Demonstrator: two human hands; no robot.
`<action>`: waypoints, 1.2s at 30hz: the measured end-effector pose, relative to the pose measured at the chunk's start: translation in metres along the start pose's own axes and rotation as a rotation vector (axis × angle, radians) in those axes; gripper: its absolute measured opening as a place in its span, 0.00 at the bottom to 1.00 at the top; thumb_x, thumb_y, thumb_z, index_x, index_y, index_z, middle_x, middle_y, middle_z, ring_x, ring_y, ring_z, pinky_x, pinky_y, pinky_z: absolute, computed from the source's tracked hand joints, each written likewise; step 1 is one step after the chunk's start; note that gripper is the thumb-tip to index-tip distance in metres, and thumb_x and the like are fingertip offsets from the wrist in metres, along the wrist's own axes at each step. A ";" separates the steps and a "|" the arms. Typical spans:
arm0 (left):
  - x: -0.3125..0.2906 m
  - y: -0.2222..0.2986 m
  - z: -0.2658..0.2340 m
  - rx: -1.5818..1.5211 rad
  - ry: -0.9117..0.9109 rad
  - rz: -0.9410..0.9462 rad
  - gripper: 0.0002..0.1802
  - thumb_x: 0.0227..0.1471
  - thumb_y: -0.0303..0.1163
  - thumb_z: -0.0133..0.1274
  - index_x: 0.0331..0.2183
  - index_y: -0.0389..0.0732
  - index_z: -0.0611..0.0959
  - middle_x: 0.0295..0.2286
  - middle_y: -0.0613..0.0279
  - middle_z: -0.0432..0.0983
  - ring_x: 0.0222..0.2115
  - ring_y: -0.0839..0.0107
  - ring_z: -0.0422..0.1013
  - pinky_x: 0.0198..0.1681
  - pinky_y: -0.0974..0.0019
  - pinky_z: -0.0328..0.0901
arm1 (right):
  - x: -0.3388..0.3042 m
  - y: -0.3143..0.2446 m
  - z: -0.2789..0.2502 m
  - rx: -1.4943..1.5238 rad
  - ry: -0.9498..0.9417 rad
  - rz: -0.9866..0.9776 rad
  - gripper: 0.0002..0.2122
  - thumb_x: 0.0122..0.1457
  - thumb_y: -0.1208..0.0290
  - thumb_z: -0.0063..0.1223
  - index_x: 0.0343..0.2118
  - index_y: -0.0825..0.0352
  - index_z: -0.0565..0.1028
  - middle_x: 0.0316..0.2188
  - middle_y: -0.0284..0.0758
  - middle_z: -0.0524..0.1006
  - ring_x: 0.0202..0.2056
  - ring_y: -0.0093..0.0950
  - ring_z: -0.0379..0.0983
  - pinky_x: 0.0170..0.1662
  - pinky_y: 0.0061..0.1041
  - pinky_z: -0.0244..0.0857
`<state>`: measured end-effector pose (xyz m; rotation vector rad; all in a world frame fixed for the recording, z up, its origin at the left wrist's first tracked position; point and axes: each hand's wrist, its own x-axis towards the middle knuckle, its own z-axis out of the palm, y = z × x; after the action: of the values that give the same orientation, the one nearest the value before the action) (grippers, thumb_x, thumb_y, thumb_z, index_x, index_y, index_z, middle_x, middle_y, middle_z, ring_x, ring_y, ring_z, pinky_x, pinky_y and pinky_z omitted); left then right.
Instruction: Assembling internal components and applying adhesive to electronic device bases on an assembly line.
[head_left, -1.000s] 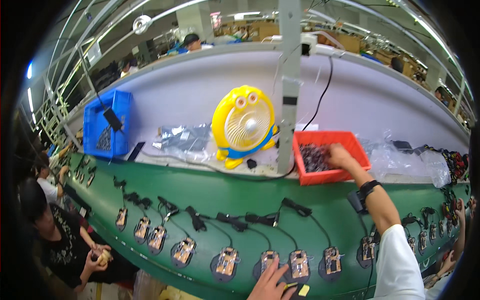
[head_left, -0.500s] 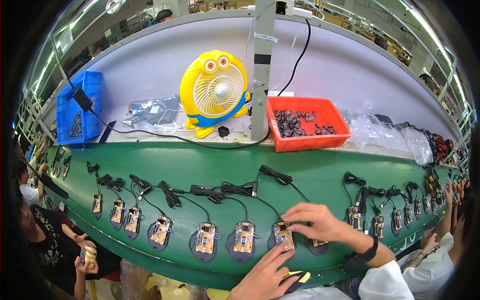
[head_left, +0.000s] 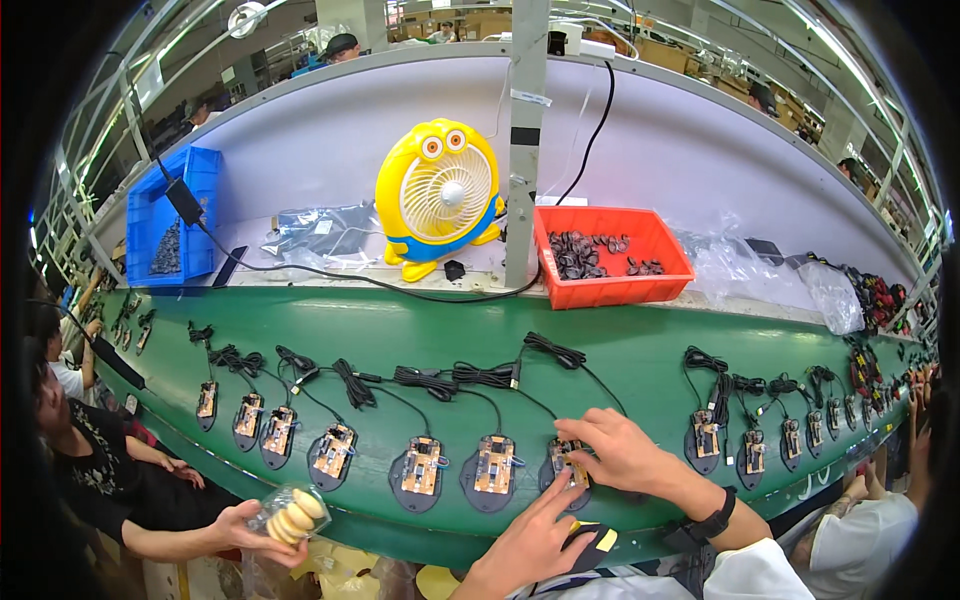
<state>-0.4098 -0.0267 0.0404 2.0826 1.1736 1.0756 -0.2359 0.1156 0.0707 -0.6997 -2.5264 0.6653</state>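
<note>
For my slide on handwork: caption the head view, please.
Left hand and right hand meet at one circuit board on a green table, facing a red bin and yellow fan.

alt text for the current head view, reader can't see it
A person's left hand and right hand meet at a tan circuit board on a dark rounded base, beside similar corded boards on a green table. Behind stand a yellow and blue plastic fan and a red plastic bin of small dark parts.
</note>
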 end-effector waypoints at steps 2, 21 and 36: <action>-0.003 0.000 -0.003 0.020 0.005 -0.007 0.20 0.53 0.34 0.68 0.21 0.28 0.80 0.55 0.43 0.76 0.65 0.42 0.64 0.61 0.50 0.69 | 0.007 -0.010 -0.006 -0.154 -0.065 0.045 0.26 0.54 0.74 0.66 0.57 0.68 0.74 0.36 0.39 0.83 0.42 0.40 0.76 0.47 0.39 0.68; -0.013 0.001 0.010 0.211 0.044 0.031 0.29 0.57 0.33 0.65 0.54 0.29 0.75 0.54 0.46 0.75 0.53 0.54 0.75 0.56 0.58 0.73 | 0.063 -0.121 -0.032 -0.651 0.672 -1.005 0.28 0.67 0.60 0.53 0.64 0.73 0.66 0.63 0.50 0.69 0.60 0.44 0.69 0.60 0.39 0.66; -0.022 0.011 -0.044 -0.308 0.206 -0.308 0.08 0.57 0.25 0.63 0.30 0.28 0.87 0.27 0.55 0.84 0.23 0.67 0.77 0.28 0.66 0.70 | -0.055 -0.077 0.025 0.309 0.239 -0.040 0.14 0.51 0.78 0.73 0.41 0.71 0.83 0.37 0.35 0.83 0.39 0.35 0.79 0.43 0.34 0.74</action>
<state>-0.4483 -0.0490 0.0640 1.5294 1.2826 1.2502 -0.2333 0.0180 0.0785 -0.5786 -2.1529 0.8781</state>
